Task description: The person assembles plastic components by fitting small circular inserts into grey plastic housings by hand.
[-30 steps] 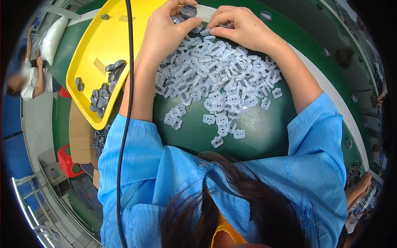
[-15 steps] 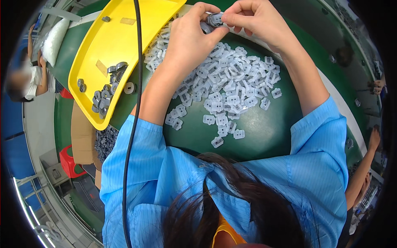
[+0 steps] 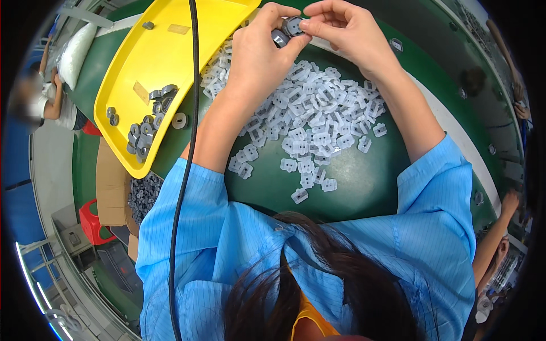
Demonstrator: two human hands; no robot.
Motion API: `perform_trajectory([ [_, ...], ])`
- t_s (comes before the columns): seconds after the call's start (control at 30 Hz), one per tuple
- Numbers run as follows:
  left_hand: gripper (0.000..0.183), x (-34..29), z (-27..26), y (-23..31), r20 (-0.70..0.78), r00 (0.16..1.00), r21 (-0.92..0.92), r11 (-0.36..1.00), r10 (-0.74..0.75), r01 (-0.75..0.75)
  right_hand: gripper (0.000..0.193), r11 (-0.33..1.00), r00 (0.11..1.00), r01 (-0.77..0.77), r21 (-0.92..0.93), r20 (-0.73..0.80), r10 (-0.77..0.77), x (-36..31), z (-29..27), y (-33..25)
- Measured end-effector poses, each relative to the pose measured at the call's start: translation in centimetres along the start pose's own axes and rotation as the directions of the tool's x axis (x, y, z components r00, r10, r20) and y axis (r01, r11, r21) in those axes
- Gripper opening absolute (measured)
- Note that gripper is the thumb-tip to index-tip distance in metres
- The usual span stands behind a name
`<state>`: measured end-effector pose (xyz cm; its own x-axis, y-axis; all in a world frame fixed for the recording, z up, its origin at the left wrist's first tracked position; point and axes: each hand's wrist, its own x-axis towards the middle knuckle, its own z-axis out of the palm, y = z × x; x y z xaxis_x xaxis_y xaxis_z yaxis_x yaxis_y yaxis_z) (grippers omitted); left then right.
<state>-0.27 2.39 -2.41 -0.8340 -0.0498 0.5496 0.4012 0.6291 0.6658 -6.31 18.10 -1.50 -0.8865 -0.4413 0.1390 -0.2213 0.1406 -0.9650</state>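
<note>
Beyond the pile, my left hand (image 3: 256,57) is closed with a grey round plastic cap (image 3: 292,25) between thumb and fingers. A second grey cap (image 3: 279,38) sits lower in the same grip, partly hidden by the hand. My right hand (image 3: 355,37) meets the upper cap from the right, its thumb tip pressed at the rim and its index finger arched above. Whether a small piece lies under that thumb cannot be made out. Below both hands spreads a heap of translucent white plastic pieces (image 3: 318,113), each with small dark holes.
Left of the heap lies a yellow tray (image 3: 148,62) holding several grey caps (image 3: 145,133). One pale round piece (image 3: 180,120) rests by its edge. A black cable (image 3: 193,85) crosses the view. A cardboard box (image 3: 111,187) with grey parts stands lower left. Other people work at both sides.
My right index finger has lifted and opened away from the cap, while the thumb stays at its rim. The lower cap shows more now. Loose pieces on the far green surface have shifted position.
</note>
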Motion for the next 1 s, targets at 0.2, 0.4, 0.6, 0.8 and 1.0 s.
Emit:
perform_trajectory([
  [0.2,0.032,-0.3,-0.3,0.9,0.137,0.991,-0.04,0.999,0.007,-0.001,0.02,0.993,0.972,0.084,-0.08,0.225,-0.064,0.6,-1.7,0.9],
  [0.4,0.035,0.1,-1.7,-0.1,0.383,0.921,-0.061,0.997,0.065,-0.044,0.014,0.991,0.901,-0.122,-0.049,0.413,0.132,-0.1,-1.9,-1.0],
  [0.6,0.033,0.4,-1.5,0.5,0.293,0.956,-0.097,0.993,-0.03,0.061,0.017,0.986,0.969,0.063,-0.153,0.246,-0.024,-0.6,-1.0,-1.6],
  [0.8,0.033,0.1,-0.7,0.3,0.183,0.982,-0.002,0.999,0.036,-0.036,0.014,0.935,0.974,-0.185,0.302,0.183,0.133,0.1,-0.2,-1.2],
  [1.0,0.032,0.9,-1.5,2.9,0.151,0.955,-0.283,0.914,-0.256,0.29,0.012,0.818,0.952,-0.268,0.509,0.272,0.143,0.6,-2.2,-1.1],
])
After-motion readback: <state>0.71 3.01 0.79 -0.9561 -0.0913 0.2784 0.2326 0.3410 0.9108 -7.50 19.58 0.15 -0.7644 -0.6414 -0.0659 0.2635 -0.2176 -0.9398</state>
